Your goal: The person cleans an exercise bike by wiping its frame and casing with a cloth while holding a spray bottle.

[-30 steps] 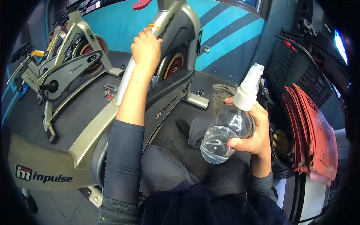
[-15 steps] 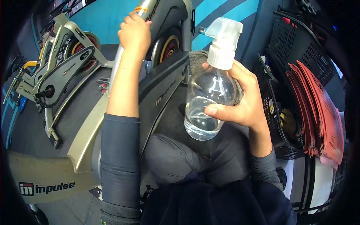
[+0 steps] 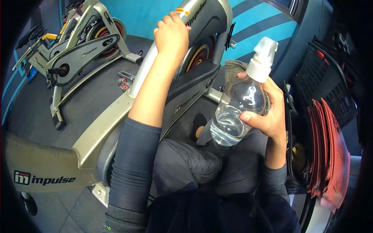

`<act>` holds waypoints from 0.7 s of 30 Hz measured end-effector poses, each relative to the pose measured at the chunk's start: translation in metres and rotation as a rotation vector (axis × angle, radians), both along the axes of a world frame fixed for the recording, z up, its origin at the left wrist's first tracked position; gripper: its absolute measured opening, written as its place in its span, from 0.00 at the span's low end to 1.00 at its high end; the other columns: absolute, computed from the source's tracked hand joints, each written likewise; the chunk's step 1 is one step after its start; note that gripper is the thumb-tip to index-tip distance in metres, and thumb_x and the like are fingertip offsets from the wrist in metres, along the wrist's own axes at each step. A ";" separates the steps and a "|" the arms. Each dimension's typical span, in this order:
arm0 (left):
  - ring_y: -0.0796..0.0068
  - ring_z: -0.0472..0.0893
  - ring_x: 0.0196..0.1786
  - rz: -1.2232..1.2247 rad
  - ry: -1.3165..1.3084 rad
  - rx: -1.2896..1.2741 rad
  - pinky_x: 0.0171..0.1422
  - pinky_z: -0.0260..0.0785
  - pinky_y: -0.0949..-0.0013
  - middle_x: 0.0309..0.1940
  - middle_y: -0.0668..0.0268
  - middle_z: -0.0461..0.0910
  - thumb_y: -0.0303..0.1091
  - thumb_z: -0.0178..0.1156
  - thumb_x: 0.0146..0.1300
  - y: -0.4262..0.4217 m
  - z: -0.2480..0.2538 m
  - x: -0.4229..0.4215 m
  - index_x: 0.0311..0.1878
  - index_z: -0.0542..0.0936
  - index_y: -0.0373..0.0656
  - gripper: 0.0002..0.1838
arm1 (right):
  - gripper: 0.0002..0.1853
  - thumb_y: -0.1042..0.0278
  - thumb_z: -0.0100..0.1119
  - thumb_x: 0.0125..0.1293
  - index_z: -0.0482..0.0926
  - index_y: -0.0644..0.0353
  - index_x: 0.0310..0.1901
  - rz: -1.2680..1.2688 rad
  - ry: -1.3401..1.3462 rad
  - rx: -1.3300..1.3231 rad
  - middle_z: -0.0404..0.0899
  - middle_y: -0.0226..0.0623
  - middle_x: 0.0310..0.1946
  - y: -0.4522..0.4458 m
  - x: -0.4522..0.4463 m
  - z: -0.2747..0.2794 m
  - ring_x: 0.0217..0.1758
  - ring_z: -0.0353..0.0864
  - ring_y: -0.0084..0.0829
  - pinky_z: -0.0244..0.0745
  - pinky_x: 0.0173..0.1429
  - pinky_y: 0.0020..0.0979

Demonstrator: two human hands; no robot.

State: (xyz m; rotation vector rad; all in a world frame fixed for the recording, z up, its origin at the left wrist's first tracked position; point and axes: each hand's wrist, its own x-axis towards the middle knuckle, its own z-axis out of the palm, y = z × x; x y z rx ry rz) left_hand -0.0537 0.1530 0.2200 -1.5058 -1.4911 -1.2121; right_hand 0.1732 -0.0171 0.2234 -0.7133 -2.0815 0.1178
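Note:
My left hand [image 3: 172,37] is wrapped around the silver frame tube of an exercise bike [image 3: 145,73], just below an orange warning label. My right hand [image 3: 270,116] grips a clear spray bottle [image 3: 232,116] with a white spray head, its thumb across the front. The bottle leans to the right and is partly filled with clear liquid. A grey-brown cloth [image 3: 236,71] shows behind the bottle, and a bit of it also shows beside my right palm. It looks held against the bottle's back, though the fingers there are mostly hidden.
Another exercise bike [image 3: 83,54] stands at the left on the dark floor [image 3: 37,106]. At the right are black plastic baskets [image 3: 324,73] and a stack of red folded sheets [image 3: 330,151]. A blue striped wall [image 3: 256,27] rises behind the nearer bike.
The view has shifted, so the bikes and my left hand sit further right. The spray bottle is lower, further right and more tilted. Both hands keep their grips.

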 end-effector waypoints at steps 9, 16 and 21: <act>0.54 0.82 0.43 0.020 0.015 0.016 0.43 0.78 0.57 0.40 0.52 0.79 0.49 0.66 0.60 -0.004 -0.002 0.001 0.53 0.71 0.30 0.31 | 0.40 0.54 0.77 0.42 0.76 0.69 0.56 0.130 0.245 -0.250 0.79 0.40 0.49 0.059 0.030 0.001 0.52 0.80 0.31 0.73 0.57 0.31; 0.45 0.80 0.52 -0.012 0.042 -0.030 0.57 0.72 0.51 0.49 0.44 0.79 0.50 0.60 0.66 -0.013 0.001 -0.005 0.61 0.70 0.31 0.32 | 0.50 0.36 0.75 0.37 0.76 0.72 0.55 0.158 0.378 -0.368 0.79 0.44 0.51 0.111 0.075 -0.055 0.52 0.79 0.34 0.71 0.58 0.33; 0.47 0.80 0.53 -0.028 0.000 -0.068 0.54 0.71 0.55 0.48 0.46 0.80 0.49 0.58 0.68 -0.018 0.002 -0.007 0.62 0.72 0.39 0.27 | 0.50 0.35 0.76 0.36 0.77 0.73 0.53 0.142 0.358 -0.363 0.79 0.46 0.50 0.147 0.118 -0.081 0.51 0.80 0.35 0.72 0.58 0.34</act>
